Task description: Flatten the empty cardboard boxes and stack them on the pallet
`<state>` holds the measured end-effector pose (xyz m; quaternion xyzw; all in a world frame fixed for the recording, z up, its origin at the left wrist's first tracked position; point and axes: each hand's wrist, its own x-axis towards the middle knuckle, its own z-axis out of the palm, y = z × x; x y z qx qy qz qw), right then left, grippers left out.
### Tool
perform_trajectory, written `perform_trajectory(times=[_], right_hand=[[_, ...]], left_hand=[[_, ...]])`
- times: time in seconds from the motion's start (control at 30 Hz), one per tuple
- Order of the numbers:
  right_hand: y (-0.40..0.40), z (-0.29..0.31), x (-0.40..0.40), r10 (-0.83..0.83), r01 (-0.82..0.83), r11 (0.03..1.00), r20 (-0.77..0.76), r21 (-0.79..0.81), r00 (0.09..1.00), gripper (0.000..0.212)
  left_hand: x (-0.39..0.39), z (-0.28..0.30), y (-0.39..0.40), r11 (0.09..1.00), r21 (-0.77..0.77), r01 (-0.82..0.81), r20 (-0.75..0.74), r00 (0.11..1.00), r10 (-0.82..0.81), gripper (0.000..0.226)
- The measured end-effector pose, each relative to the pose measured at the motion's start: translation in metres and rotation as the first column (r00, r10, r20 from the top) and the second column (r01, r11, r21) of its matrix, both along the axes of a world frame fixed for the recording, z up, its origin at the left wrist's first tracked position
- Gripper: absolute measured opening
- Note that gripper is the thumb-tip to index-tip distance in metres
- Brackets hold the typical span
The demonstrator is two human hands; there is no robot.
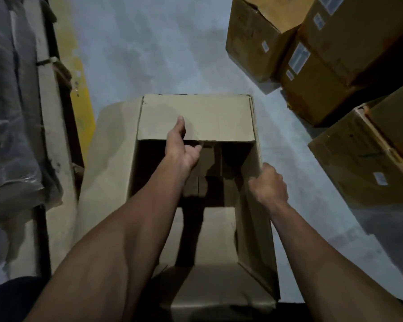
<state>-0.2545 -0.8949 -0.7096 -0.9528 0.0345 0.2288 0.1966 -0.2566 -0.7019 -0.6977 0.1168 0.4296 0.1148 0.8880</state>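
Nearest us, two bare forearms reach in from 6 o'clock over an open, plain brown cardboard box point(196, 117) standing on the pale grey concrete floor point(154, 47). We look down into its dark interior; the near flap lies folded out toward us, another hangs out at 9 o'clock.

Right hand point(269, 184): at 4 o'clock of the box opening, grip curled tight over the top edge of the right-hand wall. Knuckles up, fingertips hidden inside the box.

Left hand point(184, 147): further in, at the far side of the opening. Thumb lies on top of the far flap, which is folded in over the opening; the fingers curl under that flap's free edge, so the grip is clamped on the flap.

Beyond and beside the box:
- At 9 o'clock, a dim stack of flat cardboard sheets point(47, 117) under crumpled clear plastic wrap point(7, 112). We cannot tell what it rests on.
- A yellow painted stripe point(79, 66) on the floor at 10 o'clock, just beside that stack.
- At 1 to 3 o'clock, well apart from the open box, several closed yellowish-brown cartons with white labels point(316, 54), piled against each other.
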Motion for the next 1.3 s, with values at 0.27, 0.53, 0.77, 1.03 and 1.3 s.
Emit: perform_trajectory(times=[0.27, 0.53, 0.77, 1.03, 1.3], right_hand=[[0.006, 0.002, -0.005, 0.001, -0.001, 0.999, -0.006, -0.045, 1.0, 0.031], [0.003, 0.006, -0.011, 0.018, -0.018, 0.999, -0.001, -0.031, 1.0, 0.029], [0.002, 0.002, -0.014, 0.004, -0.003, 1.0, 0.034, -0.029, 0.999, 0.028], [0.002, -0.003, -0.015, 0.006, -0.005, 1.0, 0.042, -0.024, 0.999, 0.029], [0.003, -0.006, -0.013, -0.022, 0.023, 0.999, 0.041, -0.026, 0.999, 0.028]], left_hand=[[0.015, 0.008, 0.016, 0.998, 0.066, -0.021, -0.053, 0.998, 0.025, 0.023], [0.047, 0.036, 0.026, 0.873, 0.487, 0.044, 0.001, 0.999, -0.051, 0.055], [0.074, 0.011, 0.041, -0.461, 0.627, 0.628, -0.741, 0.664, -0.104, 0.057], [0.104, -0.008, 0.062, -0.852, 0.129, 0.508, -0.898, 0.424, 0.117, 0.06], [0.114, -0.008, 0.06, -0.808, 0.075, 0.584, -0.936, 0.322, 0.146, 0.04]])
